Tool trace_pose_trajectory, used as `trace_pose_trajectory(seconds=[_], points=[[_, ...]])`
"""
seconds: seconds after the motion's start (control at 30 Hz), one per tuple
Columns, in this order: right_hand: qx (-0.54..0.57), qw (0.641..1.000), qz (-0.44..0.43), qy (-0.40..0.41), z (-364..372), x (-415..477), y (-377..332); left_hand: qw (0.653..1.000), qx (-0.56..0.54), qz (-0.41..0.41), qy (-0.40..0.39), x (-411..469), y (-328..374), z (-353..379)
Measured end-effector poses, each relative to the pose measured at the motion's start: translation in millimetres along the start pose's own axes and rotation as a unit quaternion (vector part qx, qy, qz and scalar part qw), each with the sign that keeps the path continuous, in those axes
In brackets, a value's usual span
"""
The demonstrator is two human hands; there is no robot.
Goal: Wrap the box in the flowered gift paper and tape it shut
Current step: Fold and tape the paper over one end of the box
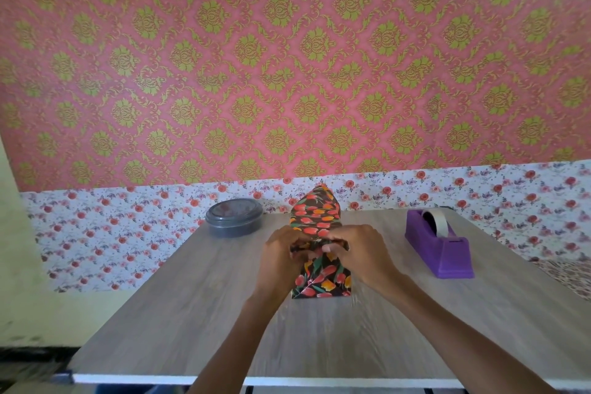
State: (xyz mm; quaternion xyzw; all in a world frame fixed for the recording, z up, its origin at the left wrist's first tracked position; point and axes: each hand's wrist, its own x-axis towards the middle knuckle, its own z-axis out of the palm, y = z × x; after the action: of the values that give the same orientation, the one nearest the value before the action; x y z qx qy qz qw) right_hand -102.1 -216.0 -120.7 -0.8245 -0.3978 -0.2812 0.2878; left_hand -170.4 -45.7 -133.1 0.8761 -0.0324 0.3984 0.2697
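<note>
1. Fingers [296,237] of the left hand [281,254] curl inward and pinch a crumpled fold of the flowered gift paper [315,211].
2. The right hand [356,249] does the same from the other side, thumb and fingers pinching that fold. The two hands almost meet.
3. The box [321,280] stands upright near the middle of the table [192,313], covered in the dark paper printed with red and orange tulips. A diagonal crease crosses its near face.
4. Behind the hands a pointed flap [318,193] of the paper rises above the box.
5. Well apart to the right sits a purple tape dispenser [443,253] holding a tape roll [438,222]. A small mark on its front is too blurred to read.
6. To the left and further back sits a round grey container [234,217] with its lid on.
7. The wall [287,57] behind is pink with gold-green damask, above a white band of red flowers.
</note>
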Motion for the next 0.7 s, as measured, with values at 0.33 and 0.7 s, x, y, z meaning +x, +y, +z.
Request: trace_pose_trajectory(seconds=[0.33, 0.7], points=[[-0.075, 0.99, -0.086, 0.078, 10, -16, 3, 0.993, 0.113, 0.036, 0.015, -3, -6, 16], [-0.085, 0.991, -0.07, 0.078, 20, -13, 8, 0.999, -0.014, -0.002, -0.047, 13, -13, 12]])
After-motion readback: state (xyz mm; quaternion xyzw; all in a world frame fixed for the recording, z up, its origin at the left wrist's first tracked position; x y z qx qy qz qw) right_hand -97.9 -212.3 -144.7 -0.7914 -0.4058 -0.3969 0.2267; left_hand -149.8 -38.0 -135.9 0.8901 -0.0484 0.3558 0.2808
